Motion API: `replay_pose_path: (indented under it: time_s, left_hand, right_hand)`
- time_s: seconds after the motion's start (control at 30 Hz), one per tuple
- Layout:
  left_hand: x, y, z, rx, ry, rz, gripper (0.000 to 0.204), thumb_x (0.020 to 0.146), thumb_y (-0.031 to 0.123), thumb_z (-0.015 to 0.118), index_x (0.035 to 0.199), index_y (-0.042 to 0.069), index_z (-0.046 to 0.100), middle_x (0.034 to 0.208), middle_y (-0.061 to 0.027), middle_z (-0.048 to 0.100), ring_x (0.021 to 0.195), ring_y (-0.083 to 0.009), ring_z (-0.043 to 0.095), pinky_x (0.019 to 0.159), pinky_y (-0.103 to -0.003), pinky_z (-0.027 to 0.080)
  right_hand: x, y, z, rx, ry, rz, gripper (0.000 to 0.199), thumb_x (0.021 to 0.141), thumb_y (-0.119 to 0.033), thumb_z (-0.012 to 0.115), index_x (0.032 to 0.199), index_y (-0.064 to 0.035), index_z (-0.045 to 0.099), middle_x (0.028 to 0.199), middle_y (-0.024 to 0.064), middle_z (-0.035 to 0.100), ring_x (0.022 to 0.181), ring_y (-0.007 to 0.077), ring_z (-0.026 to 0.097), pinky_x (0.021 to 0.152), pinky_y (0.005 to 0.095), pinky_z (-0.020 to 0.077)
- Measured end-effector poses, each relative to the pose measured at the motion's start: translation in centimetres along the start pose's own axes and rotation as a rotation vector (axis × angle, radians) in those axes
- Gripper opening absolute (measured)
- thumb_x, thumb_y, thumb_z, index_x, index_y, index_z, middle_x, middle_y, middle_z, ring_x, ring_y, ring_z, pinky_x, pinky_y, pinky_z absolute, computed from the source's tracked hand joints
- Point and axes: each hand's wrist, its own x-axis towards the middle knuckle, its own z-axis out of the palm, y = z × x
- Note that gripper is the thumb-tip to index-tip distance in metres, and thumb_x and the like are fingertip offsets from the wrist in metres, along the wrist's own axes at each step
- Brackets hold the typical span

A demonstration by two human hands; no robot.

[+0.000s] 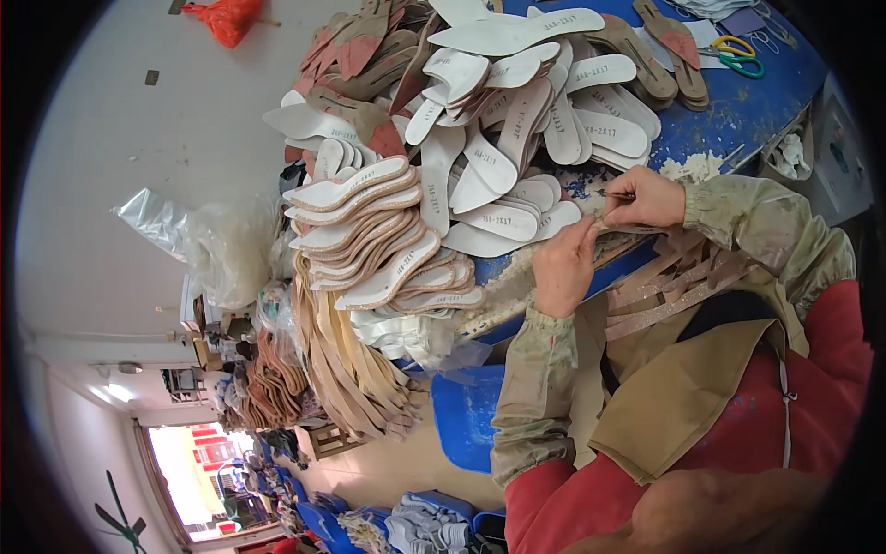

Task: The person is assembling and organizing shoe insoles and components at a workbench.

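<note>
At the near edge of the blue table, my left hand [561, 268] is closed, thumb and forefinger pinched together. My right hand [651, 198] is closed just to its right, with a small dark thing showing at its fingertips. Both hands meet over a thin piece, mostly covered by the fingers, whose kind I cannot make out. Glittery tan strips [660, 309] hang over my lap below the hands. Left of them lie loose white shoe insoles [498, 222] and a leaning stack of insoles with brown-trimmed edges [369, 235].
More insoles [604, 134] pile up behind my hands. Scissors [736, 57] with yellow and green handles lie at the far right of the blue table [738, 111]. Long beige strips [346, 360] hang off the left side. A blue stool [468, 415] stands below.
</note>
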Motion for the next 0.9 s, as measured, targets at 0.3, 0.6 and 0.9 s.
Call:
replay_pose_path:
  time_s: [0.3,0.6,0.9]
  left_hand:
    - [1.7,2.1,0.5,0.268,-0.328,-0.076,0.019,0.088,0.021,0.058,0.103,0.011,0.066,0.075,-0.0093,0.065,0.056,-0.0284,0.058,0.05,-0.037,0.044]
    - [2.6,0.8,1.8,0.336,-0.39,-0.032,0.022,0.089,0.025,0.057,0.105,0.013,0.066,0.073,-0.0109,0.066,0.059,-0.0337,0.059,0.051,-0.04,0.044]
    - [3.5,3.4,2.3,0.344,-0.367,-0.064,0.021,0.088,0.025,0.057,0.102,0.012,0.065,0.074,-0.0123,0.066,0.059,-0.0346,0.059,0.052,-0.041,0.044]
  right_hand:
    - [-2.8,-1.4,0.0,-0.291,0.134,-0.006,0.009,0.074,-0.011,0.069,0.074,-0.0026,0.066,0.06,0.0012,0.058,0.053,0.0107,0.044,0.053,0.0246,0.0403]
    - [-2.2,1.3,-2.1,-0.056,0.099,-0.083,0.007,0.075,-0.013,0.068,0.074,-0.0062,0.067,0.059,0.0053,0.057,0.05,0.0197,0.045,0.054,0.0309,0.042]
    - [-3.4,-0.6,-2.8,-0.398,0.119,0.136,0.017,0.073,-0.022,0.069,0.073,-0.0046,0.066,0.058,0.009,0.059,0.05,0.0249,0.049,0.053,0.0352,0.0444]
